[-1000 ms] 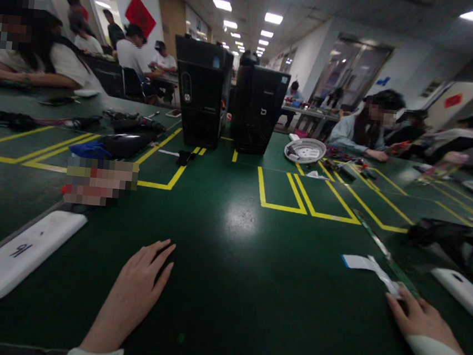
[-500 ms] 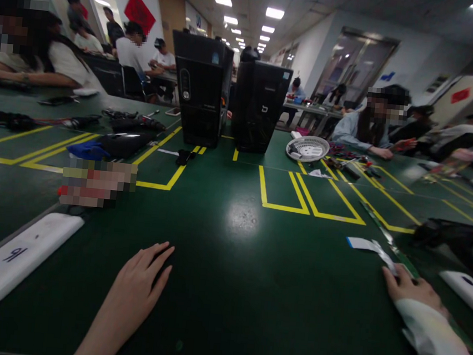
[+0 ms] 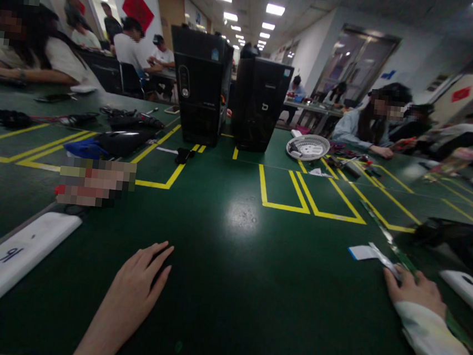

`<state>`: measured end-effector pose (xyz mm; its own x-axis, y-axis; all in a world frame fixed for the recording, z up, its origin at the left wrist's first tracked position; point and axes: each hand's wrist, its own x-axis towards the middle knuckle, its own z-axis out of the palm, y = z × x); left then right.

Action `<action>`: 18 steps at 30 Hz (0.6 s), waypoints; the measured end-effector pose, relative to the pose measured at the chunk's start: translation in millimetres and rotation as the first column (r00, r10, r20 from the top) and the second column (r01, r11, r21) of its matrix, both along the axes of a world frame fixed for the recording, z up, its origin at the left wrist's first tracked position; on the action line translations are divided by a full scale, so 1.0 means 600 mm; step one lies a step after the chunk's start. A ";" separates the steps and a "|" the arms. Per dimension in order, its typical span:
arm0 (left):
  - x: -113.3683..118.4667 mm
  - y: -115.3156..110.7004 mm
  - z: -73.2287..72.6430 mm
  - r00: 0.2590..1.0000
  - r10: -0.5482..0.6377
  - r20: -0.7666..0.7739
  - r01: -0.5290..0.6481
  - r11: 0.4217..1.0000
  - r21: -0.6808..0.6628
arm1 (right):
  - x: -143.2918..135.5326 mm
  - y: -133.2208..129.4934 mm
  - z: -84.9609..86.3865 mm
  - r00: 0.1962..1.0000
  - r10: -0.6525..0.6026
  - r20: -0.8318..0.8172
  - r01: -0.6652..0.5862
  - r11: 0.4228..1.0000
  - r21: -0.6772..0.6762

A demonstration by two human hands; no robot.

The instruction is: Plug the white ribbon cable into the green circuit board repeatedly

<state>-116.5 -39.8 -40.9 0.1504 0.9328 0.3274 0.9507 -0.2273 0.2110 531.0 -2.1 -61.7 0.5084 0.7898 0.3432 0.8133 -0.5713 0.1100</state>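
Observation:
My left hand [image 3: 136,288] lies flat, palm down, on the green table [image 3: 234,289], fingers together and holding nothing. My right hand [image 3: 413,289] rests at the right side of the table, fingertips on the near end of a thin white strip [image 3: 383,261] that runs to a small white card with a blue edge [image 3: 361,252]. Whether the fingers pinch the strip or only press on it is unclear. A long green strip [image 3: 382,230] lies just beyond that hand.
White flat devices lie at the near left [image 3: 11,259] and near right [image 3: 466,291]. Two black computer towers [image 3: 201,85] [image 3: 258,104] stand at the middle back, a white basket [image 3: 307,147] to their right. Black gear lies at right [image 3: 452,234]. Cables lie at left. People sit around.
My right hand has drawn slightly up and left along the white strip, and the white card has shifted a little. The left hand has stayed in place.

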 end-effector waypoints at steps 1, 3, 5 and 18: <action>0.001 0.000 0.001 1.000 -0.003 0.005 0.003 1.000 0.005 | -0.005 0.000 0.004 1.000 -0.005 -0.029 0.005 1.000 -0.015; 0.002 0.000 0.002 1.000 -0.005 0.013 0.005 1.000 0.013 | -0.015 0.004 0.011 0.995 0.052 -0.086 -0.057 0.997 -0.059; 0.002 0.000 0.003 1.000 -0.005 0.016 0.005 1.000 0.015 | -0.024 0.014 0.012 0.972 0.204 -0.112 -0.214 0.974 -0.077; 0.002 0.000 0.000 1.000 -0.007 -0.005 0.007 1.000 0.005 | -0.255 0.076 0.024 0.500 0.847 -0.179 -0.831 0.528 0.178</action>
